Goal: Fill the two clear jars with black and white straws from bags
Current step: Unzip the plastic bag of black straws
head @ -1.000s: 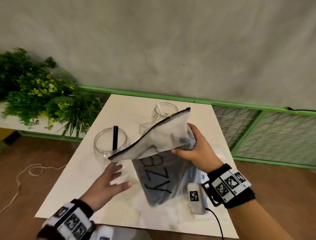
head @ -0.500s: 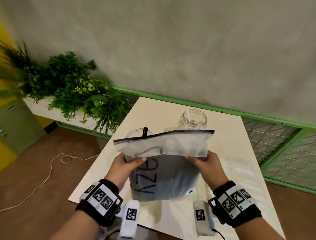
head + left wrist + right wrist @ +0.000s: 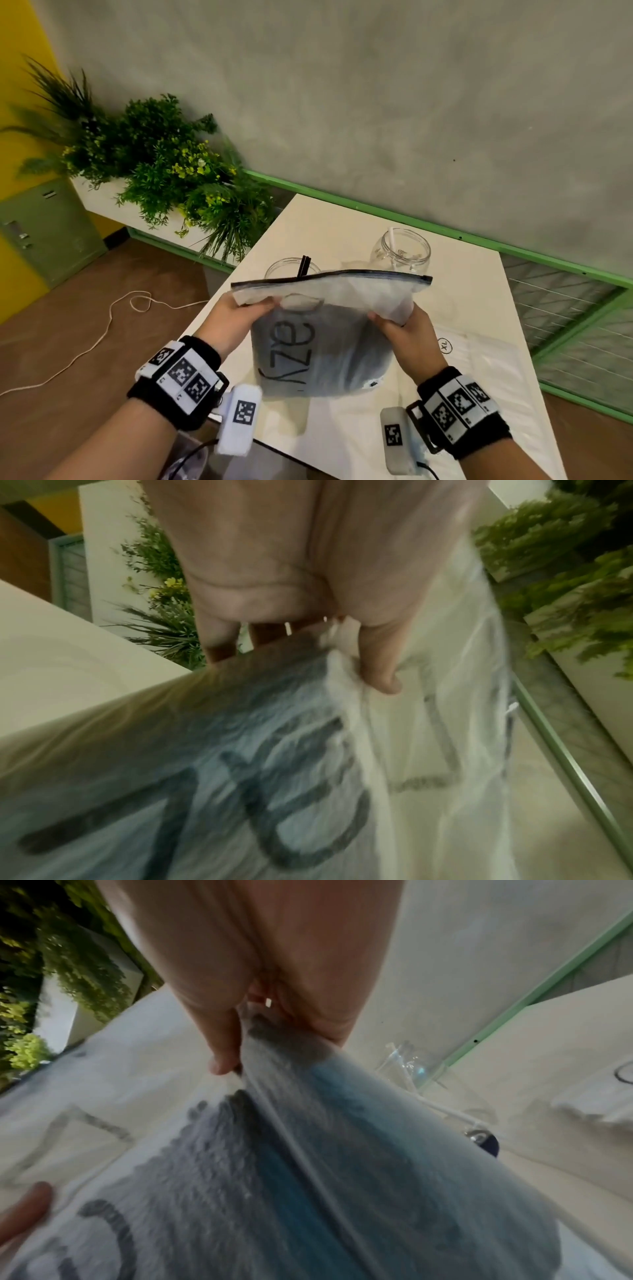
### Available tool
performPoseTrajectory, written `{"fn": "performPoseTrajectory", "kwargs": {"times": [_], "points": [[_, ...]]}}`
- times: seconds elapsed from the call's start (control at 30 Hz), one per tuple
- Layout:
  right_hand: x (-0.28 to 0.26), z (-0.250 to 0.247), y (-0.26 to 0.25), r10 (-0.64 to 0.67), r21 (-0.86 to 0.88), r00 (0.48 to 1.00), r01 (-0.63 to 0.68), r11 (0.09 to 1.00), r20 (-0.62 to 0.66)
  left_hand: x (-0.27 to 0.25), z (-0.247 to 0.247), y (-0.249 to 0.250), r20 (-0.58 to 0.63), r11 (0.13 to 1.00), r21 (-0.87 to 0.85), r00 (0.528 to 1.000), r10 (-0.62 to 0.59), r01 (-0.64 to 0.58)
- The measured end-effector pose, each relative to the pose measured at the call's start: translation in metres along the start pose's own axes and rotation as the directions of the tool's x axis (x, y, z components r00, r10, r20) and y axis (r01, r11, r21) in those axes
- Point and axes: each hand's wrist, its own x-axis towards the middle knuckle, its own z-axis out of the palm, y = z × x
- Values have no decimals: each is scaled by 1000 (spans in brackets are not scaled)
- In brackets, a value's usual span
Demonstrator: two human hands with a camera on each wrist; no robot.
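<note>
Fingers of both hands pinch frosted zip bag, dark contents showing through.

Far left there's a bunch of leafy green plants in a white planter, with a pale green cabinet beside a yellow wall. A white cord snakes over the brown floor, and a green rail runs along the grey wall.

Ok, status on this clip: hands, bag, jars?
Left hand and right hand both pinch the frosted bag, zip edge up. It hangs before the near jar; far jar unobstructed.
</note>
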Motion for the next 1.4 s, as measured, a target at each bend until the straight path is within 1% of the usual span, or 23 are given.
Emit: {"fn": "performPoseTrajectory", "kwargs": {"times": [0.07,0.17,0.2,0.27,0.37,0.4,0.47,0.53,0.63,0.7,0.77,0.8,0.97,1.03,1.1,1.13,1.17,1.2,1.23,1.27,1.3,1.33,1.4], "points": [[1,0,1,13,32,1000,-13,999,19,5,-3,4,-15,999,-15,999,-40,39],[2,-3,-10,18,102,999,-21,995,37,5,-2,16,-32,1000,-18,999,-15,15],[2,-5,-11,3,87,1000,-5,996,26,3,-2,20,-17,1000,-24,1000,2,-2],[2,-7,-12,1,46,999,-3,999,44,1,-1,26,-40,999,-8,999,33,-33],[2,-8,-14,13,-111,997,-4,994,80,-4,-3,31,-46,995,14,994,96,-95],[2,-10,-13,9,-126,998,-1,992,63,-8,-2,36,-54,994,21,992,112,-111],[2,-11,-16,-5,-66,1000,4,998,-10,-10,-3,39,-71,991,-2,988,134,-135],[1,-12,-18,-18,-67,999,14,998,-51,-10,-2,38,-100,993,6,988,114,-114],[0,-9,-19,-8,-101,997,1,995,-71,-9,-5,32,-118,996,40,990,79,-74],[-2,-10,-21,-15,54,996,19,998,-86,-6,-8,29,-132,997,53,989,60,-53],[-4,-13,-28,-32,229,992,59,972,-119,-4,-11,27,-141,998,46,989,50,-44],[-6,-14,-31,-42,275,990,78,958,-132,-4,-11,28,-143,998,51,988,53,-46],[-9,-24,-37,-38,376,975,120,919,-217,-4,-17,33,-160,989,111,981,113,-96],[-10,-30,-39,-12,409,975,104,907,-221,-6,-20,36,-161,982,167,980,120,-93],[-12,-34,-43,-6,439,979,97,893,-204,-6,-17,40,-203,977,190,970,131,-92],[-13,-37,-45,-2,453,980,94,886,-200,-7,-13,44,-225,969,215,959,172,-124],[-14,-38,-47,2,465,980,93,880,-199,-10,-6,50,-240,942,285,938,252,-180],[-15,-40,-48,6,472,979,93,877,-204,-16,5,61,-221,888,386,910,350,-248],[-16,-41,-49,10,474,977,94,875,-211,-23,20,71,-162,816,471,877,453,-335],[-17,-42,-50,12,480,977,94,872,-214,-32,39,82,-65,737,519,840,539,-433],[-17,-43,-51,13,485,978,92,870,-210,-40,59,91,65,660,537,806,589,-525],[-19,-43,-54,13,490,980,87,868,-197,-46,81,97,208,583,554,777,594,-594],[-22,-42,-59,10,491,986,75,868,-167,-47,118,98,453,452,592,739,499,-668]]}}
